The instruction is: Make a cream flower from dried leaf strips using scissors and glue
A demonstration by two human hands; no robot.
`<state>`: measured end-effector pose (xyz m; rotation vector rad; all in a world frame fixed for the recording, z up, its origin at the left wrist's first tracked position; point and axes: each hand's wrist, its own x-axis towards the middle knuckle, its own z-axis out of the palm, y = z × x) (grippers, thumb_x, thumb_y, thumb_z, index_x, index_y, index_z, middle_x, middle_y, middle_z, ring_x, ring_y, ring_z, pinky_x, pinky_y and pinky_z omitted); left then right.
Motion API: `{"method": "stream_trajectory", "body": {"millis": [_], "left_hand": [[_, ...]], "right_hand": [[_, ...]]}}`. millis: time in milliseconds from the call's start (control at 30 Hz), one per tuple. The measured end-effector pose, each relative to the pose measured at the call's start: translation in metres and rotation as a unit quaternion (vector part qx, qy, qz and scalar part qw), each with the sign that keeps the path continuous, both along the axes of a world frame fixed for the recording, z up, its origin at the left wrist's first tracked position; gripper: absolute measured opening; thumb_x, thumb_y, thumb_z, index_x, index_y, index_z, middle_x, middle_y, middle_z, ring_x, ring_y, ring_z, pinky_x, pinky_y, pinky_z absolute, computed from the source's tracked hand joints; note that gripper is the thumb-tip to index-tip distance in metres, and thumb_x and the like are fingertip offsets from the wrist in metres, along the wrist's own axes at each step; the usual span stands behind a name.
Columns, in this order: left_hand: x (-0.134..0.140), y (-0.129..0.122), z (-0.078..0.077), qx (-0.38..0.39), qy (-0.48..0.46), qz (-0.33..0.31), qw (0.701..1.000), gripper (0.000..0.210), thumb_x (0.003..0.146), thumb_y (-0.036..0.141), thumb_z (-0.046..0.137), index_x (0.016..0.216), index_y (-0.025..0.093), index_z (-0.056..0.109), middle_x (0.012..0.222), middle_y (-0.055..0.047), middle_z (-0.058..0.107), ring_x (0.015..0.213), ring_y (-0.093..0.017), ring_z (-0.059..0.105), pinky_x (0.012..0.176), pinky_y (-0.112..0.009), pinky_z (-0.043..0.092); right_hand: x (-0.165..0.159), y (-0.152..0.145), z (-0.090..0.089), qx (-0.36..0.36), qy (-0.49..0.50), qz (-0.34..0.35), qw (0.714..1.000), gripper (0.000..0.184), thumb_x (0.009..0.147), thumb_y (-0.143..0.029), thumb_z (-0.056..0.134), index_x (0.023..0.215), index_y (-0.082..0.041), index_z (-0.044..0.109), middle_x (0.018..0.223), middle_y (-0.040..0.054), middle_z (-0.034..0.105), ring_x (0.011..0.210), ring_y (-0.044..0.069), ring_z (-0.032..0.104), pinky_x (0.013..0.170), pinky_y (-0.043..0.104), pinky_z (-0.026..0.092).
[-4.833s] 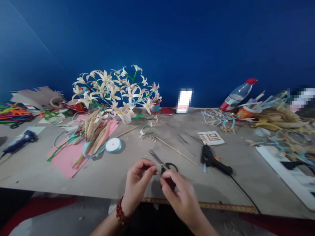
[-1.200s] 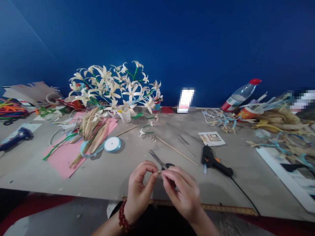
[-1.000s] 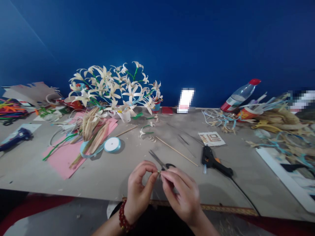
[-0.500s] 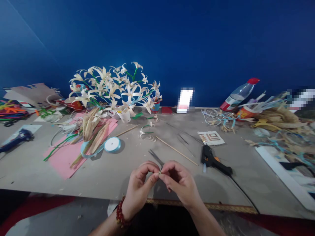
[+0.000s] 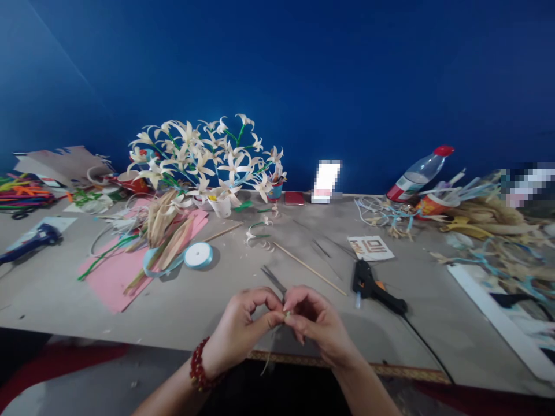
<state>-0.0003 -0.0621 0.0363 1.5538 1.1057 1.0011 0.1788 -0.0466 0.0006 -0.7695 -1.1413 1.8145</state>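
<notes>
My left hand [image 5: 249, 326], with a red bead bracelet at the wrist, and my right hand [image 5: 318, 323] meet at the fingertips over the front of the table. Between the pinched thumbs and forefingers is a tiny pale piece [image 5: 287, 314], mostly hidden by the fingers. From it a thin pale strand [image 5: 267, 353] hangs below my left hand. Just beyond the fingers lie scissors [image 5: 274, 279], blades pointing away, their handles hidden behind my hands. A thin wooden stick [image 5: 310, 268] rests on the table further back.
A black glue gun [image 5: 377, 289] with its cord lies at right, near a white power strip [image 5: 498, 323]. At left are a ribbon spool [image 5: 198, 255], pink paper [image 5: 113, 283] and dried husks [image 5: 162, 225]. White handmade flowers [image 5: 199, 159] stand behind; a tilted bottle [image 5: 420, 173] is back right.
My hands have come slightly nearer to me, still pinched together. The thin strand now shows hanging beneath my left hand. The view has shifted a little.
</notes>
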Motion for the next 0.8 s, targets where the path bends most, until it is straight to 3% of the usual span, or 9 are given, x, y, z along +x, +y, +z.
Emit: {"method": "stream_trajectory", "body": {"millis": [133,333,600,800], "left_hand": [[0.002,-0.001,0.006,0.053,0.036,-0.002,0.998,0.017,0.088,0.02,0.066,0.071,0.02,0.067,0.073,-0.003,0.071,0.072,-0.016,0.065,0.072,-0.026,0.048],[0.004,-0.006,0.009,0.11,0.047,-0.003,0.993,0.015,0.09,0.017,0.062,0.076,0.019,0.067,0.078,-0.005,0.071,0.078,-0.017,0.067,0.073,-0.026,0.05],[0.009,-0.012,0.009,0.096,-0.012,0.014,0.995,0.012,0.085,0.007,0.062,0.084,0.018,0.068,0.084,-0.004,0.071,0.081,-0.016,0.068,0.077,-0.025,0.051],[0.007,-0.01,0.002,0.069,-0.025,0.026,0.997,0.005,0.086,0.015,0.068,0.081,0.017,0.068,0.082,-0.003,0.07,0.079,-0.015,0.066,0.077,-0.024,0.049]], "right_hand": [[0.003,0.0,0.0,-0.013,0.026,0.02,0.999,0.027,0.075,-0.038,0.083,0.082,-0.02,0.064,0.072,-0.0041,0.05,0.049,0.004,0.04,0.04,0.013,0.034],[0.007,0.001,0.002,0.025,0.025,0.015,0.999,0.023,0.079,-0.036,0.08,0.081,-0.02,0.063,0.08,-0.0019,0.052,0.052,0.005,0.043,0.042,0.015,0.035],[0.006,0.003,0.01,0.069,0.016,0.004,0.998,0.02,0.083,-0.035,0.077,0.082,-0.02,0.064,0.076,-0.0022,0.05,0.056,0.007,0.042,0.047,0.017,0.035],[0.003,-0.001,0.01,0.041,0.034,-0.001,0.999,0.019,0.084,-0.034,0.077,0.083,-0.02,0.063,0.078,-0.0023,0.051,0.055,0.006,0.043,0.046,0.015,0.036]]}}
